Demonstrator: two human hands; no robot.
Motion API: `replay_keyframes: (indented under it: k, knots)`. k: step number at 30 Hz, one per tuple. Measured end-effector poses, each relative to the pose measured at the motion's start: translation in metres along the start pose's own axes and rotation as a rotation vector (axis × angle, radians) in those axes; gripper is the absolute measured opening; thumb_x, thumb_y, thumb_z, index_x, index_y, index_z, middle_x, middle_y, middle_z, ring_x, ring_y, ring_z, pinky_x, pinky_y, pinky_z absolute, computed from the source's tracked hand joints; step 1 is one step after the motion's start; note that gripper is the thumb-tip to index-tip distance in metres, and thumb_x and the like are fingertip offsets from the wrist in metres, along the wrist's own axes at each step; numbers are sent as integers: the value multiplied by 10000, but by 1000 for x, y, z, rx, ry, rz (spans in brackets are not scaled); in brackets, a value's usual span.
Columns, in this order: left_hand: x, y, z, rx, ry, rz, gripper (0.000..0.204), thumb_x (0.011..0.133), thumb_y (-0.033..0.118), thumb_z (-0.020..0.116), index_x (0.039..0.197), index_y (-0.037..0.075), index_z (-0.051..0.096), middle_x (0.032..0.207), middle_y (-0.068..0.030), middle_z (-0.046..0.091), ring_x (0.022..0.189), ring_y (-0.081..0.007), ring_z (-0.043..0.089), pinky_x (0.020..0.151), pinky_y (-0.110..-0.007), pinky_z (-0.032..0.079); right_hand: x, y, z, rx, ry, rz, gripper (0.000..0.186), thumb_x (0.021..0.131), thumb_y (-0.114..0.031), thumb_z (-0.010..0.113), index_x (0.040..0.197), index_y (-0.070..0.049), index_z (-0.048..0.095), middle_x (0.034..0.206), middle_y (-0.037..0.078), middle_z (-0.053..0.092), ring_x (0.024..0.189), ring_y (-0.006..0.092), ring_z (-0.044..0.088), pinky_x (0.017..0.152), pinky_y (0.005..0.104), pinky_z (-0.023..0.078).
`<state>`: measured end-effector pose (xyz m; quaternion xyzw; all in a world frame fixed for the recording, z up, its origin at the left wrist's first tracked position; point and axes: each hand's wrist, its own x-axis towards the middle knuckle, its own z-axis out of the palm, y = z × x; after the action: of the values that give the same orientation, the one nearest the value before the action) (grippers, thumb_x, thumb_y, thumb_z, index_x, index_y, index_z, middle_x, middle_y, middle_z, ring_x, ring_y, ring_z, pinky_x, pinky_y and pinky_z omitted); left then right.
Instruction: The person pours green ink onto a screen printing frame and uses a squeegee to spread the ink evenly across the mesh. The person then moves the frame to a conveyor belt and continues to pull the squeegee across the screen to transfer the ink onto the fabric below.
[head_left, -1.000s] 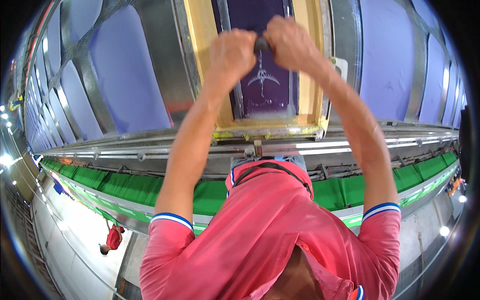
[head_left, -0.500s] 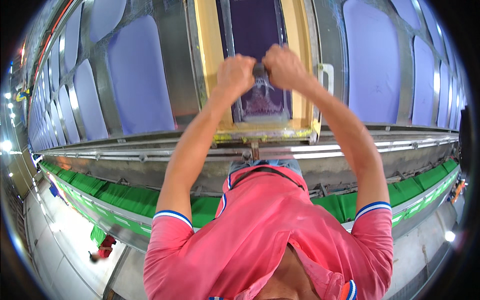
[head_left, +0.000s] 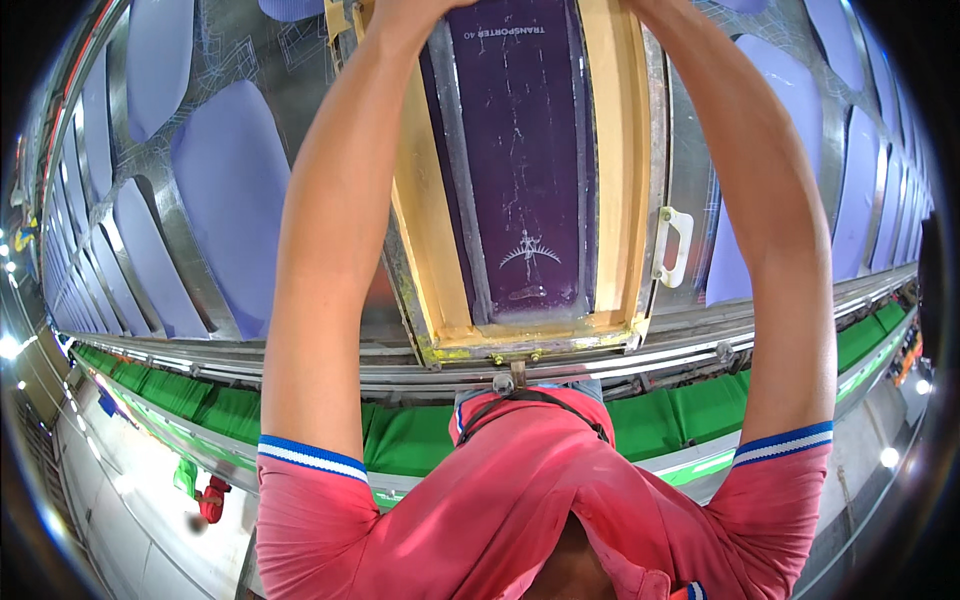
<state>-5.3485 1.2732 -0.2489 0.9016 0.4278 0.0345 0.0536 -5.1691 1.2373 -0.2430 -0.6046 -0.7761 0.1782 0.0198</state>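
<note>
Both my arms stretch forward over a screen-printing frame (head_left: 625, 200) with yellowish borders and a dark purple mesh (head_left: 520, 150). The mesh carries pale markings, including a small arched design near its close end. Only the edge of my left hand (head_left: 440, 8) shows at the top of the picture, above the frame's left border. My right hand (head_left: 648, 6) is likewise cut off, above the right border. The fingers of both hands lie out of sight, and so does anything in them. A white handle (head_left: 675, 246) is fixed to the frame's right side.
Lavender rounded panels (head_left: 232, 190) lie in rows on the long metal table on both sides of the frame. A metal rail (head_left: 700, 352) runs along the near edge, with green cloth (head_left: 410, 437) below it. A person in red (head_left: 212, 498) is far off at lower left.
My hands have moved forward, away from my body, from the frame's near end to the picture's top edge. The dark handle they gripped has left view, uncovering the mesh.
</note>
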Motion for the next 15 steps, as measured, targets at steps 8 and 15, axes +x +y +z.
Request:
replay_keyframes:
  k: [8, 15]
  knots:
    - [-194, 84, -16, -120, -186, -39, 156, 757, 124, 664, 887, 128, 751, 840, -158, 731, 815, -349, 721, 715, -460, 577, -180, -96, 73, 78, 186, -192, 104, 683, -37, 669, 778, -77, 651, 852, 89, 612, 951, 303, 605, 833, 425, 489]
    - [-410, 177, -19, -398, -190, -78, 106, 729, 48, 625, 830, 67, 651, 880, -139, 709, 844, -314, 711, 716, -442, 566, -372, -212, 121, 183, -44, -87, 136, 737, -111, 685, 867, -71, 671, 889, 100, 592, 1010, 305, 582, 1029, 568, 417]
